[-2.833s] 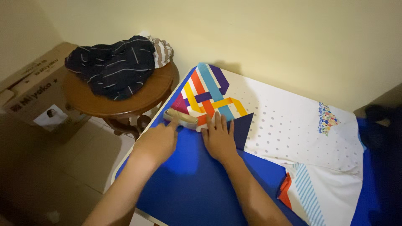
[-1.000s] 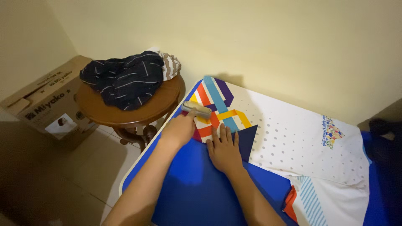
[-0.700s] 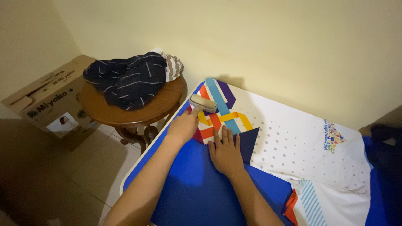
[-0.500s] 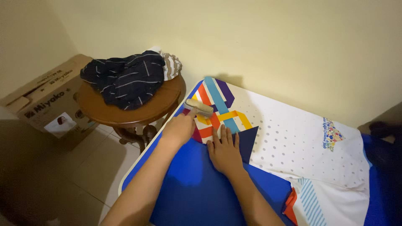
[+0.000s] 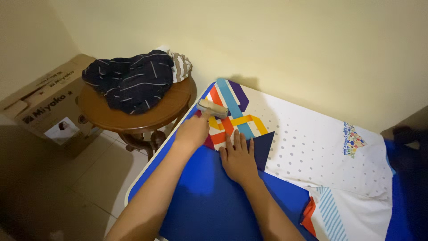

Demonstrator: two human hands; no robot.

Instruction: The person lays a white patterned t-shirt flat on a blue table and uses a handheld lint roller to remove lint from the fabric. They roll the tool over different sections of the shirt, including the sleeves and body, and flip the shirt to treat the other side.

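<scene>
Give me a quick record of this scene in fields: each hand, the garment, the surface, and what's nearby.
left hand: grips a lint roller, its head on the shirt's patterned sleeve
right hand: flat, pressing the sleeve down
shirt: white, dotted, spread out
surface: blue board
nearby: round wooden stool with dark striped clothes; cardboard box

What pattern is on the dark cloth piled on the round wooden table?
Thin white stripes on navy cloth, clearest in the head view.

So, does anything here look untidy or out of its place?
Only the dark striped clothes, heaped unfolded on the round wooden stool. The white shirt lies flat under both hands.
</scene>
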